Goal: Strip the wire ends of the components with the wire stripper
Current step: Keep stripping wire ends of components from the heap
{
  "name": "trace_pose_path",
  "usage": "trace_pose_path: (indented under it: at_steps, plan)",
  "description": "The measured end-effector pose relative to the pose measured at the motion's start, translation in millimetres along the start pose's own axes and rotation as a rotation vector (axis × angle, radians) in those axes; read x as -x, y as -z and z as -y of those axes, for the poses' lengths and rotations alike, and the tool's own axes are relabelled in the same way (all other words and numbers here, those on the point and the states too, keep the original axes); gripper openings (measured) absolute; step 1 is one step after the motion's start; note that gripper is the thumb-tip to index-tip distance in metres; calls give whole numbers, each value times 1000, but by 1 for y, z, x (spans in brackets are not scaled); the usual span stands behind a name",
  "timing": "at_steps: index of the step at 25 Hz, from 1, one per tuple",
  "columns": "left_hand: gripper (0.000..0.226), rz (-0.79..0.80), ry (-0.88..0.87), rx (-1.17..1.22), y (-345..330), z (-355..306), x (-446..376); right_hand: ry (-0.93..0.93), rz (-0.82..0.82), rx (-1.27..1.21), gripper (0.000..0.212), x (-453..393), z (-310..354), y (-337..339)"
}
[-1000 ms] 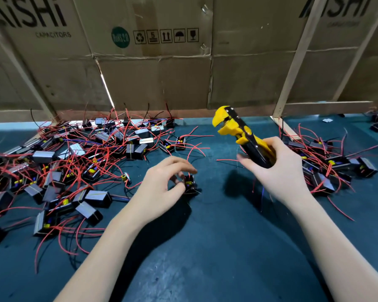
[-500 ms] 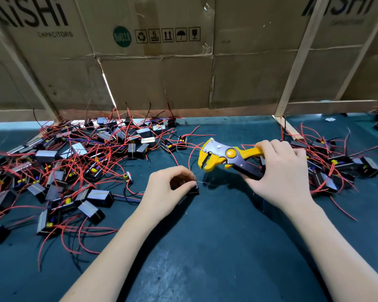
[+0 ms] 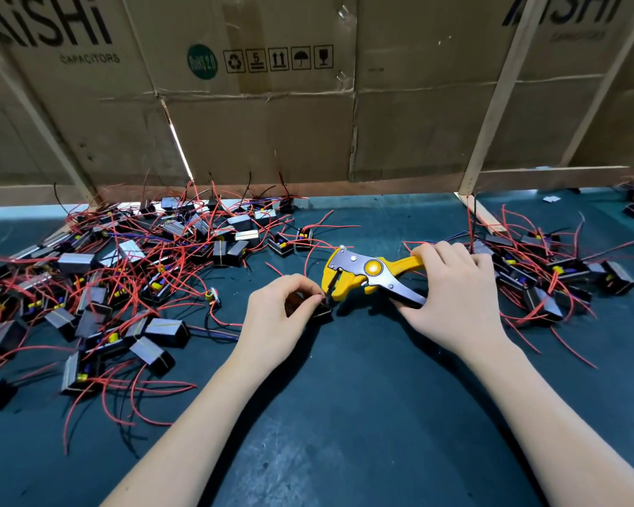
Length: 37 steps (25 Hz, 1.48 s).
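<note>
My left hand [image 3: 275, 316] pinches a small black component [image 3: 322, 309] against the dark green table, mostly hiding it under the fingers. My right hand [image 3: 451, 290] grips the handles of the yellow and grey wire stripper [image 3: 359, 274], which lies almost level with its jaws pointing left. The jaws sit right at my left fingertips, touching the component's wire end. The wire itself is too thin to make out.
A big heap of black components with red wires [image 3: 118, 287] covers the table's left side. A smaller heap [image 3: 549, 276] lies behind my right hand. Cardboard boxes [image 3: 271, 133] and wooden slats [image 3: 491, 104] wall off the back. A loose yellow part [image 3: 211, 295] lies left of my left hand.
My right hand swung the wire stripper down from upright to level and brought its jaws left to my left fingertips. My left hand stayed on the component.
</note>
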State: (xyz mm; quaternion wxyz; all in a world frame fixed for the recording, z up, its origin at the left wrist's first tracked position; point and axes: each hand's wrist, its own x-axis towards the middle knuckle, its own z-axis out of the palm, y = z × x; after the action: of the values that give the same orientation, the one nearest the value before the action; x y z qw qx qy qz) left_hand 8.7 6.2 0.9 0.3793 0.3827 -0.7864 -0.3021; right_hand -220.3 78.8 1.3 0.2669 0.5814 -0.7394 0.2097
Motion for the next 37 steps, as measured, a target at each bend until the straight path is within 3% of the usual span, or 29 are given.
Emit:
trace_pose_path:
  at_steps: [4, 8, 11, 15, 19, 21, 24, 29, 34, 37]
  plan:
    - [12, 82, 14, 61, 9, 0, -3, -30, 0, -3, 57, 0, -3, 0]
    - [8, 238, -30, -58, 2, -3, 1, -26, 21, -15, 56, 0, -2, -1]
    - [11, 211, -70, -76, -3, -6, 4, -34, 32, -29, 54, 0, -3, -2]
    - [9, 66, 62, 15, -7, -6, 5, -42, 37, -36, 56, 0, -4, -2]
    - [10, 42, 96, 55, -9, -3, 4, -34, 40, -30, 54, 0, -4, -3]
    - [11, 90, 83, 75, -6, -3, 5, -34, 46, -27, 54, 0, -4, -3]
    - [30, 190, 0, -49, -4, -3, 6, -50, 49, -25, 56, 0, -7, -1]
    - [19, 163, 43, 121, 2, 0, 1, -58, 47, -31, 54, -2, -8, 1]
    - [46, 316, -29, -6, 10, 4, 2, -56, 61, -24, 54, -1, -9, 3]
    - [35, 332, -80, -42, 8, 5, 1, -65, 61, -25, 53, -2, -11, 3]
